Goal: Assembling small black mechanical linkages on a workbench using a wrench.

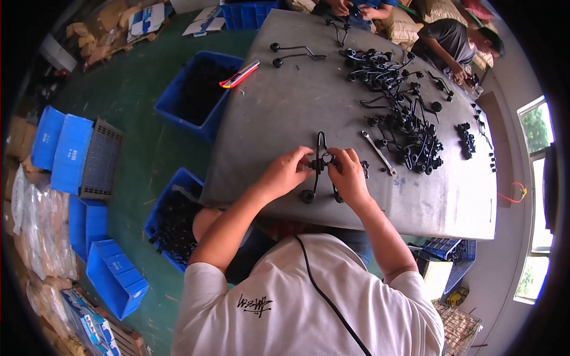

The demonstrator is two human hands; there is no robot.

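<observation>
In front of my body, over the near part of the table (285, 113), is a black bent-rod fitting (321, 164) with a loop at its far end and round knobs at its near end. My left hand (284, 173) pinches its middle from the left. From the right, the thumb and fingers of my right hand (350, 176) close on the same middle joint. Small details between the fingertips are hidden. Just right of my right hand lies a metal wrench (379, 153), beside a large tangled pile of similar black fittings (412, 139).
A red utility knife (240, 75) lies at the table's left edge, near separate bent rods (297, 49). Blue bins (159, 107) of black parts stand left on the floor. Two people work at the far side, one with a dark sleeve (439, 38). Joined black pieces (465, 141) lie right.
</observation>
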